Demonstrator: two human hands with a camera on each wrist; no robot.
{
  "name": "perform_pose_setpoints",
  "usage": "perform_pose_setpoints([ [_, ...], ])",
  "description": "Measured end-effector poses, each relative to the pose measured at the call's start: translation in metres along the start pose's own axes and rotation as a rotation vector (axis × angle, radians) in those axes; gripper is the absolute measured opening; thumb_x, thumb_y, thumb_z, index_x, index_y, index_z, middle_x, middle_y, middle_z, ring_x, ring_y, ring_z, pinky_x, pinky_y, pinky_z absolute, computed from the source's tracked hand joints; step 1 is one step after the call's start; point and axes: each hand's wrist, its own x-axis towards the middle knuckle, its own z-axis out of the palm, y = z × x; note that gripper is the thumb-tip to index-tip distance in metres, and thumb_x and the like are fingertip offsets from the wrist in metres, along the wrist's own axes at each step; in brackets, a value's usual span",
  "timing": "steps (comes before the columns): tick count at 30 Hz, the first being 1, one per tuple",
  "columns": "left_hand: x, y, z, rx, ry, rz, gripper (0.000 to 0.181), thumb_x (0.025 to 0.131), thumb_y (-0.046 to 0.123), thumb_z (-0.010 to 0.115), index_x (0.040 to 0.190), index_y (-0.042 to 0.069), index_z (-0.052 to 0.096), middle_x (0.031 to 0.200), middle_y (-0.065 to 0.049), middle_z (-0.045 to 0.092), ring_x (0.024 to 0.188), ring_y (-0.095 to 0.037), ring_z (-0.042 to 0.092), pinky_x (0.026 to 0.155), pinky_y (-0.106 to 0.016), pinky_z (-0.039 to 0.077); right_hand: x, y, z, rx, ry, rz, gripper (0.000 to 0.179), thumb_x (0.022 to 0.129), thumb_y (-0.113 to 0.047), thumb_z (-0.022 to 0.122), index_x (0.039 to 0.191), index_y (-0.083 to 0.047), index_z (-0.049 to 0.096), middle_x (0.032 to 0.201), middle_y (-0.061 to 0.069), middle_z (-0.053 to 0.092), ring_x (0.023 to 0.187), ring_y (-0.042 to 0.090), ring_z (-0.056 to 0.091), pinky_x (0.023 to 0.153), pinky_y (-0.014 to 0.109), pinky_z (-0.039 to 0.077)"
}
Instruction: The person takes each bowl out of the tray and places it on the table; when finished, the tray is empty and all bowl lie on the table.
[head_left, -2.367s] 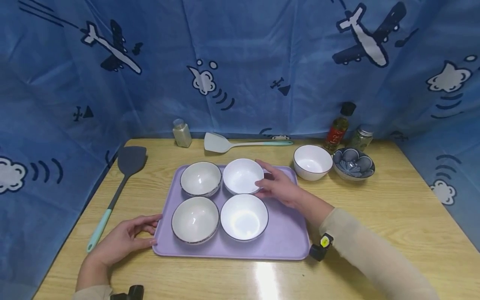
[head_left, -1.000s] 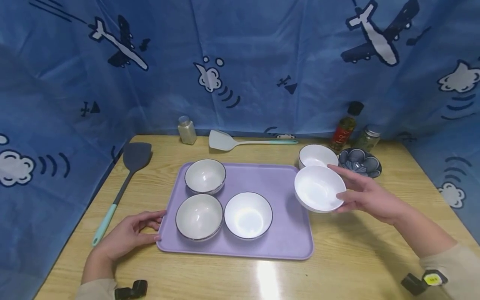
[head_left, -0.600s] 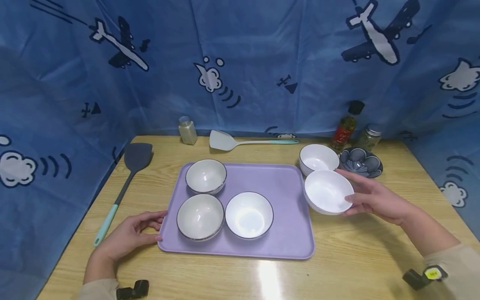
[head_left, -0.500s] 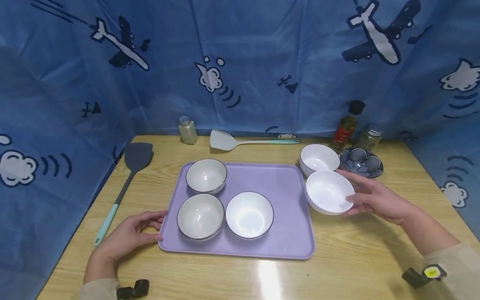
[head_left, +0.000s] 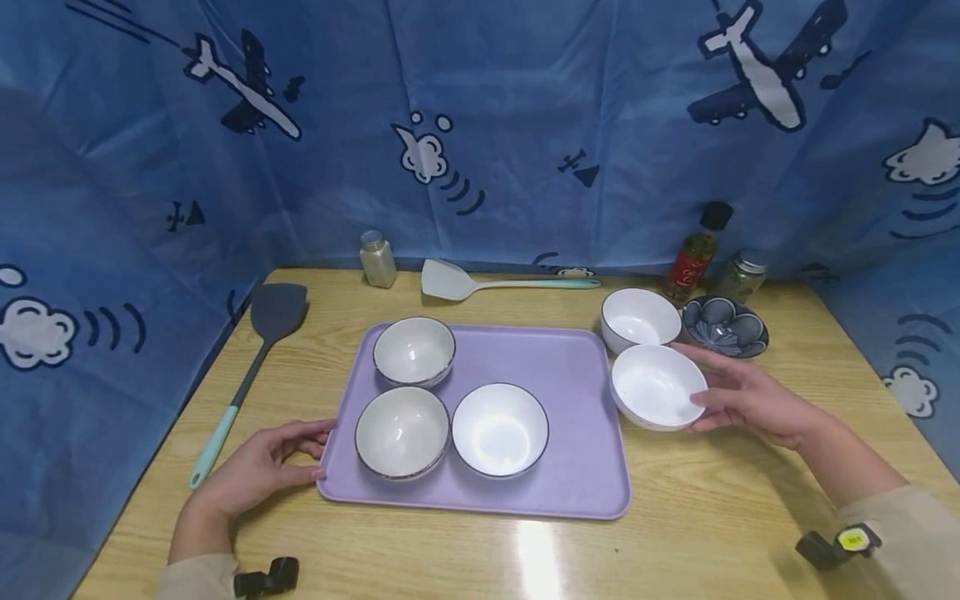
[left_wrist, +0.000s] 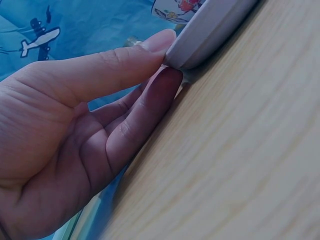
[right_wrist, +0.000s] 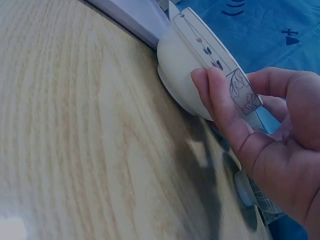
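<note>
My right hand (head_left: 750, 404) grips the right side of a white bowl (head_left: 656, 387) by the rim, beside the right edge of the lilac tray (head_left: 577, 467). In the right wrist view this bowl (right_wrist: 180, 65) shows a patterned outer band and sits low over the table; whether its base touches the wood I cannot tell. On the tray stand two cream bowls (head_left: 402, 433) at the left and a white bowl (head_left: 500, 429) front centre. My left hand (head_left: 258, 467) pinches the tray's left edge between thumb and fingers, clearer in the left wrist view where the tray rim (left_wrist: 210, 35) shows.
Behind the held bowl is another white bowl (head_left: 637, 312), then a dark bowl (head_left: 723, 325) with small grey pieces. A sauce bottle (head_left: 692, 258) and two jars stand along the back. A pale spatula (head_left: 450, 281) lies there; a dark spatula (head_left: 277, 312) lies at left.
My right hand has taken the white bowl from the tray's back middle and carried it right, past the tray's edge. In the last half second it has barely moved. The left hand stays.
</note>
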Motion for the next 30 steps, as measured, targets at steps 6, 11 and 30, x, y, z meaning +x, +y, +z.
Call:
perform_pose_setpoints([
  [6, -0.001, -0.002, 0.000, -0.016, -0.006, 0.000, 0.067, 0.082, 0.027, 0.082, 0.142, 0.013, 0.055, 0.127, -0.010, 0.063, 0.104, -0.012, 0.064, 0.090, -0.015, 0.049, 0.001, 0.005, -0.001, -0.011, 0.007, 0.017, 0.078, 0.097, 0.001, 0.057, 0.161, -0.018, 0.016, 0.139, -0.008, 0.042, 0.102, 0.029, 0.070, 0.084, 0.050, 0.056],
  [11, -0.001, -0.004, 0.001, -0.015, -0.006, -0.003, 0.067, 0.082, 0.028, 0.082, 0.142, 0.013, 0.055, 0.127, -0.010, 0.064, 0.105, -0.012, 0.064, 0.090, -0.016, 0.048, -0.001, 0.006, 0.000, -0.042, 0.009, 0.012, 0.078, 0.099, -0.001, 0.057, 0.161, -0.018, 0.015, 0.136, -0.007, 0.045, 0.098, 0.033, 0.071, 0.083, 0.050, 0.056],
  [30, 0.000, -0.001, 0.000, 0.002, 0.001, 0.015, 0.067, 0.082, 0.028, 0.082, 0.142, 0.014, 0.055, 0.126, -0.009, 0.063, 0.104, -0.013, 0.064, 0.089, -0.016, 0.049, -0.026, -0.003, -0.002, -0.195, 0.081, -0.119, 0.069, 0.104, -0.004, 0.048, 0.162, -0.017, 0.013, 0.136, -0.019, 0.053, 0.093, 0.035, 0.074, 0.074, 0.045, 0.060],
])
